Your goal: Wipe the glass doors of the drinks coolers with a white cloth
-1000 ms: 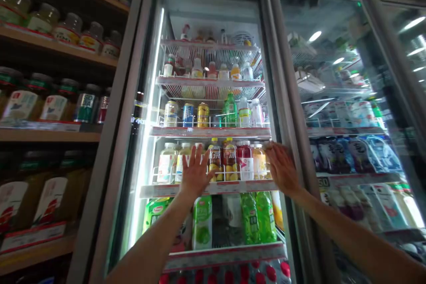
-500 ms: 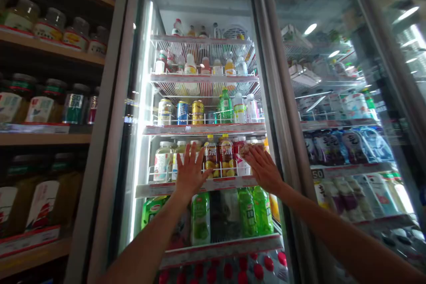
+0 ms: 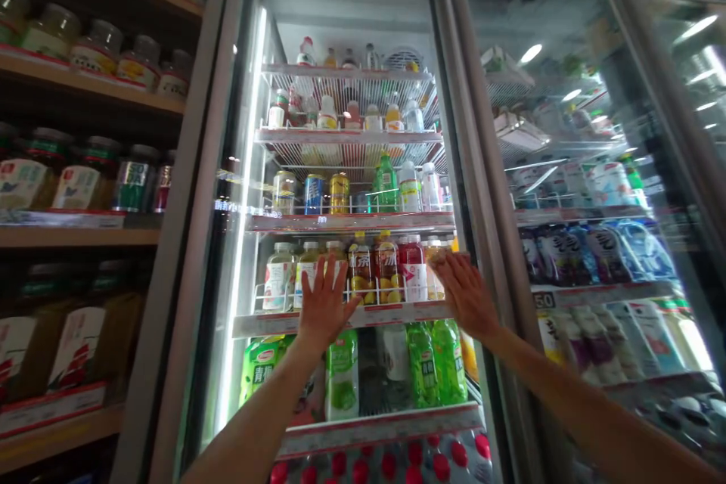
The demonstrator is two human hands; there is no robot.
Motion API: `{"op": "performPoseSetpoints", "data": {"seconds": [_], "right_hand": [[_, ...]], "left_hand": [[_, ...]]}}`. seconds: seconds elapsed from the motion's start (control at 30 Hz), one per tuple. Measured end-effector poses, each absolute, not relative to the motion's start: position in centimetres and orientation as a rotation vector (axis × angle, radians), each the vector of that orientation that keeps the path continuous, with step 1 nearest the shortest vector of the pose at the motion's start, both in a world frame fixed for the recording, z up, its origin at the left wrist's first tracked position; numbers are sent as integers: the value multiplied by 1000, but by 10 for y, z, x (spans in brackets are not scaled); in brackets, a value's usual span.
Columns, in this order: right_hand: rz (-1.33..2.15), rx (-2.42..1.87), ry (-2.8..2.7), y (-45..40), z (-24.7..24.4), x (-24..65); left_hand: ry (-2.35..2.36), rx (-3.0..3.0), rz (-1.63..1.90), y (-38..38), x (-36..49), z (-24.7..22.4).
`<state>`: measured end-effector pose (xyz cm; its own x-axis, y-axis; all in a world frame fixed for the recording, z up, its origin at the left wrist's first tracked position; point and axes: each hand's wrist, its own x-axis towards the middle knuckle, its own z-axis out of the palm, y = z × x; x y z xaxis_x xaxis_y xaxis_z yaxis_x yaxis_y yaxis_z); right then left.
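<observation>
My left hand [image 3: 324,310] lies with spread fingers against the glass door [image 3: 345,19] of a lit drinks fridge, and holds nothing. To its right, my right hand [image 3: 468,299] presses flat near the door's right side. Under its fingertips a crumpled, brownish cloth [image 3: 454,257] shows in part; the palm hides the rest. Behind the glass, tea bottles [image 3: 387,272] with yellow caps and a red-capped bottle [image 3: 413,268] stand on a shelf between my hands.
Green bottles [image 3: 342,378] fill a lower shelf, with red-capped bottles [image 3: 389,465] beneath. A metal door frame [image 3: 482,166] runs up beside my right hand. Another glass-fronted fridge section [image 3: 567,38] is at the right. Shelves of jars [image 3: 79,181] stand at the left.
My right hand has slid to the right across the glass with the cloth, toward the door frame. My left hand has stayed at nearly the same spot.
</observation>
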<state>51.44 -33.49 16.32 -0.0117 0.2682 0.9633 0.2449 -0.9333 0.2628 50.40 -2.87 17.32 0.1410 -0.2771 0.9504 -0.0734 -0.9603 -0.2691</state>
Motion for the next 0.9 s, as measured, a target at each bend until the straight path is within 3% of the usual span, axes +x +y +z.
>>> {"op": "performPoseSetpoints", "data": {"seconds": [0.17, 0.23, 0.4, 0.47, 0.67, 0.9], "right_hand": [[2319, 2278, 400, -342, 226, 520], [2309, 2267, 429, -341, 201, 517], [2179, 2222, 601, -344, 80, 505], [2173, 2220, 608, -346, 75, 508], [2338, 2246, 424, -336, 156, 519], [2069, 2220, 627, -342, 39, 498]], "left_hand": [[333, -2273, -1917, -31, 502, 174], [333, -2292, -1899, -32, 499, 175], [383, -2305, -1913, -30, 500, 172], [388, -2301, -1925, -30, 503, 171], [358, -2343, -1912, -33, 499, 170], [429, -2268, -1909, -24, 497, 149]]}}
